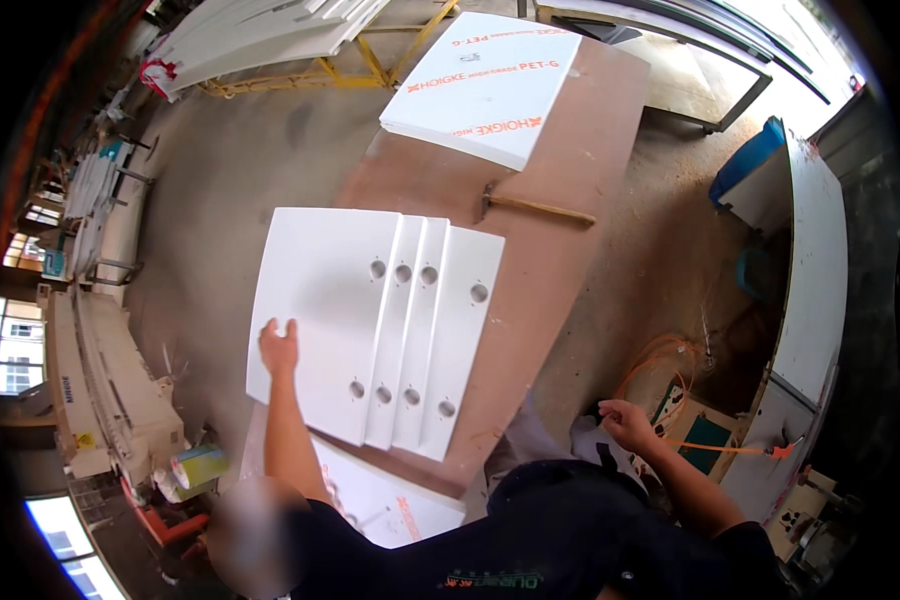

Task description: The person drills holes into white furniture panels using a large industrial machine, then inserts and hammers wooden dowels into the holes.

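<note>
Several white panels point(315, 290) lie fanned out in a staggered stack on the brown board tabletop point(530, 300). Each visible right-hand margin has two round recessed holes, with tiny holes beside them. My left hand point(279, 350) rests at the left part of the top panel, its fingers spread and nothing in them. Low on the right, away from the panels, my right hand point(627, 426) is held near my body with its fingers curled in. Whatever those fingers may hold is too small or hidden to make out.
Beyond the panels lies a hammer point(540, 208) with a wooden handle. A stack of film-covered white boards point(485, 85) sits at the table's far end; another film-covered board point(390, 500) lies nearest me. An orange hose point(660, 350) coils at right, beside a white-topped bench point(815, 260).
</note>
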A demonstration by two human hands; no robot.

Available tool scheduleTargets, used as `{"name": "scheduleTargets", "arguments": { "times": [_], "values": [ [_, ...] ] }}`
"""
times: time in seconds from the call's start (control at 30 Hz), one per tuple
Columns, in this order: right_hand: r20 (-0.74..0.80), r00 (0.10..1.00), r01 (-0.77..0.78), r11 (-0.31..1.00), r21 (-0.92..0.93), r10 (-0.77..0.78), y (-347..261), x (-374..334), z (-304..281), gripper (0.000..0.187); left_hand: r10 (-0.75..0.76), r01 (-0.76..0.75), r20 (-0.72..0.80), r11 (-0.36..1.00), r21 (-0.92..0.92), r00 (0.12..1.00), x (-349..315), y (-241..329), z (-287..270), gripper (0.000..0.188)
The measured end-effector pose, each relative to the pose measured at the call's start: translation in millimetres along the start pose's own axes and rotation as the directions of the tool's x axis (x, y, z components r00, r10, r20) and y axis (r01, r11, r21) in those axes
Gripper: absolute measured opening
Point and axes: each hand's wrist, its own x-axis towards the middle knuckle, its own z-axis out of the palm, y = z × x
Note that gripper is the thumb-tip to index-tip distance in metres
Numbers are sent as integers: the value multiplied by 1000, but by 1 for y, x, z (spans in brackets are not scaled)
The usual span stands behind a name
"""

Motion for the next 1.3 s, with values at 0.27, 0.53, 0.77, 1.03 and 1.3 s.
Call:
{"name": "scheduleTargets", "arguments": {
  "times": [0.27,0.53,0.77,1.03,1.3],
  "values": [
    [155,980,-102,987,-125,121,-83,92,45,22,-122,168,233,968,-189,965,133,-67,48,87],
    [220,959,-240,923,302,177,-124,151,118,28,0,288,582,869,-402,813,138,-2,20,82],
    [358,912,-362,804,471,201,-168,169,139,36,-11,282,578,880,-381,816,109,31,12,51],
    [394,822,-556,724,408,410,-199,164,135,47,132,198,539,836,-511,832,66,54,22,39],
    [366,851,-496,804,328,375,-215,166,146,49,197,160,501,797,-583,842,37,77,28,39]
  ]
}}
